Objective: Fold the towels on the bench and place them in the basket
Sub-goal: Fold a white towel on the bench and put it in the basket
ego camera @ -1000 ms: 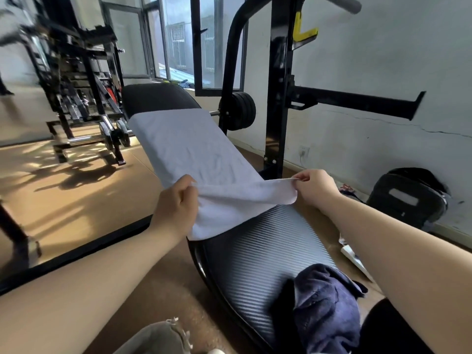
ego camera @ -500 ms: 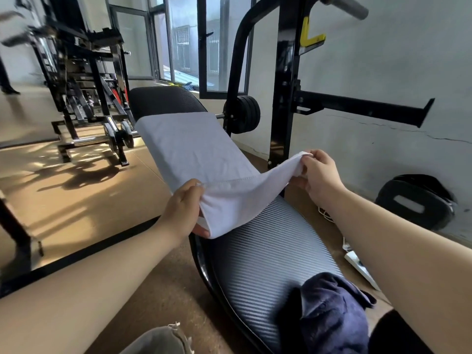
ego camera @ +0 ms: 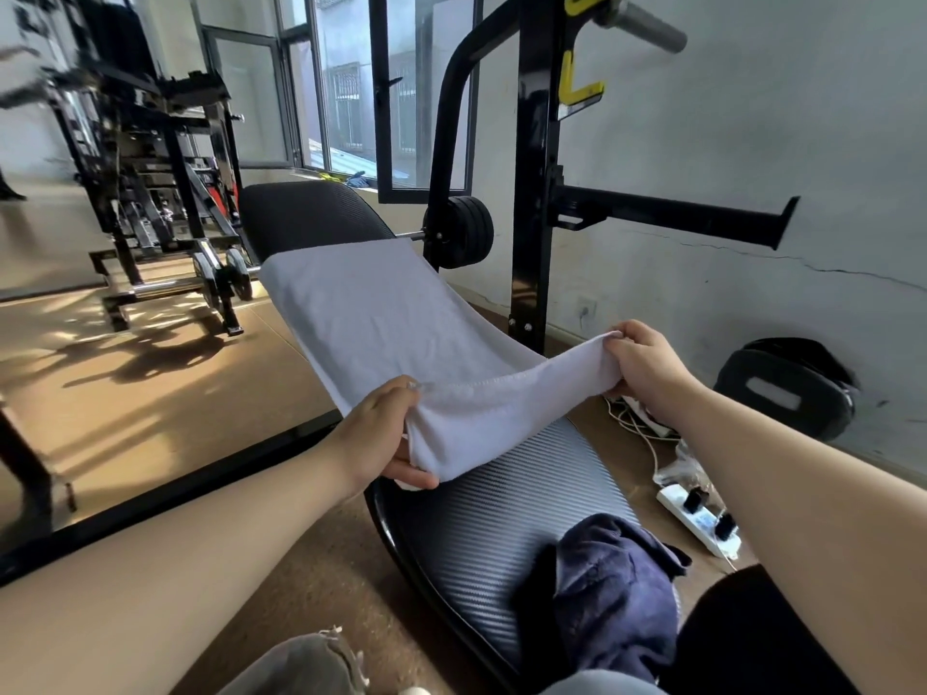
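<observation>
The white towel (ego camera: 381, 323) lies lengthwise along the bench (ego camera: 501, 504), its far end flat on the raised backrest and its near edge lifted clear of the seat. It looks thin, soft and light: it sags in a shallow curve between the two hands and bunches into small creases where it is held, so it will not keep any shape by itself and will drape wherever it is let go. The cloth looks grippy enough not to slip from a pinch. The corners of the hemmed near edge are the sensible places to take it, since pulling them apart keeps that edge straight for a clean fold.

The left hand (ego camera: 381, 433) pinches the near left corner, fingers curled over the hem and thumb underneath. The right hand (ego camera: 642, 363) pinches the near right corner, gathered tightly in its fingertips and held a little higher than the left.

A dark blue towel (ego camera: 612, 584) sits crumpled on the near end of the seat, apart from the white one; it looks thicker and heavier. No basket can be made out. Behind the bench stands a black rack (ego camera: 531, 193), and a power strip (ego camera: 702, 524) lies on the floor to the right
</observation>
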Tool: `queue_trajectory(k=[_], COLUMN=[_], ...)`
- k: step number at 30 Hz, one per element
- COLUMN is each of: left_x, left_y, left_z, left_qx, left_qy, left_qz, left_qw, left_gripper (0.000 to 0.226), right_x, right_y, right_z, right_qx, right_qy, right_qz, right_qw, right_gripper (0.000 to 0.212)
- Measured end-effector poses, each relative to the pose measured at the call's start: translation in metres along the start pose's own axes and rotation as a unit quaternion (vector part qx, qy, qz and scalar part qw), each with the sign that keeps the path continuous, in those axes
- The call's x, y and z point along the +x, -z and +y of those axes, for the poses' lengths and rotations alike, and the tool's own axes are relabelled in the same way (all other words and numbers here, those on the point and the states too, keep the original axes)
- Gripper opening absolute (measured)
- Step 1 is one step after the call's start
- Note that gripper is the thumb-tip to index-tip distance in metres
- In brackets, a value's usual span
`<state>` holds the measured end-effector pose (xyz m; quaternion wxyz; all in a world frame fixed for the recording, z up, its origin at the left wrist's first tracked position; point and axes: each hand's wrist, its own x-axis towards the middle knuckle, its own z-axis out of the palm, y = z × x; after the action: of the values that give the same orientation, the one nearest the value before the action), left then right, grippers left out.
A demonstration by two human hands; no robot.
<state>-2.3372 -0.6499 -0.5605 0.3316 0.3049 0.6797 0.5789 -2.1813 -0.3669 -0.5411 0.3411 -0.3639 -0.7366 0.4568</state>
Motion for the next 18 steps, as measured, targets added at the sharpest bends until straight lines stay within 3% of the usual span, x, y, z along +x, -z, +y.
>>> queue_trajectory(k=[7,18], left_x=[-0.007,0.007], left_y=[-0.017,0.012], left_z=[0.004,0.002], left_qx=[0.022,0.121], left_qy=[0.006,-0.079], left_qz=[-0.047,0.188], left_qw=[0.999,0.972], left_gripper=[0.031,0.032], right_x=[-0.007,0.008], right_y=[0.018,-0.012], right_z=[0.012,0.000], right_qx=[-0.106,-0.098], right_qy=[0.001,0.038], right_qz=[0.027,0.031], right_qw=[0.994,0.994], right_gripper=[0.019,0.020])
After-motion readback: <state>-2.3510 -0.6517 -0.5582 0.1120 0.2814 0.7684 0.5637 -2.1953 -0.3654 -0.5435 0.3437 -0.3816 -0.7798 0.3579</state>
